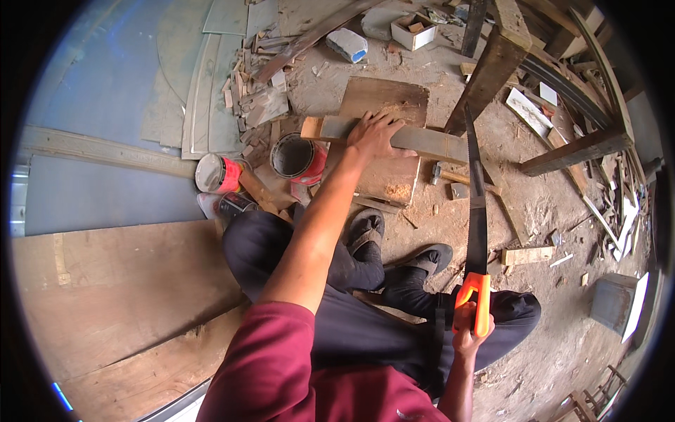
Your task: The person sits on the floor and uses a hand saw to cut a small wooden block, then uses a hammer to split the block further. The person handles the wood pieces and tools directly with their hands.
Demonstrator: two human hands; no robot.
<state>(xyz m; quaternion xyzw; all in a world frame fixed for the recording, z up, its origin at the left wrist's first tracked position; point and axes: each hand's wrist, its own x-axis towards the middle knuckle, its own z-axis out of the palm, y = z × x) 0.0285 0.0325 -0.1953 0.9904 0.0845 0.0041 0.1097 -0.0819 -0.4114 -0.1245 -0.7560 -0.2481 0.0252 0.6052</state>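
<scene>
My left hand (pixel 376 137) lies with spread fingers across a narrow wooden plank (pixel 429 143), pressing on its top. Beneath it, wider brown boards (pixel 390 95) form a low support, with sawdust on them. The fingers of my right hand (pixel 465 327) are wrapped round the orange handle of a handsaw (pixel 477 225). Its long dark blade points away from me and passes by the plank's right end; whether it touches the wood I cannot tell. A hammer (pixel 464 179) rests on the ground just right of the support, near the blade.
Two red paint buckets (pixel 218 174) (pixel 299 156) stand left of the plank. Wood scraps (pixel 264 105) are heaped behind them. An old wooden frame (pixel 492 70) rises at the far right. My sandalled feet (pixel 429 260) are close to the support. A wood block (pixel 527 256) lies right of the saw.
</scene>
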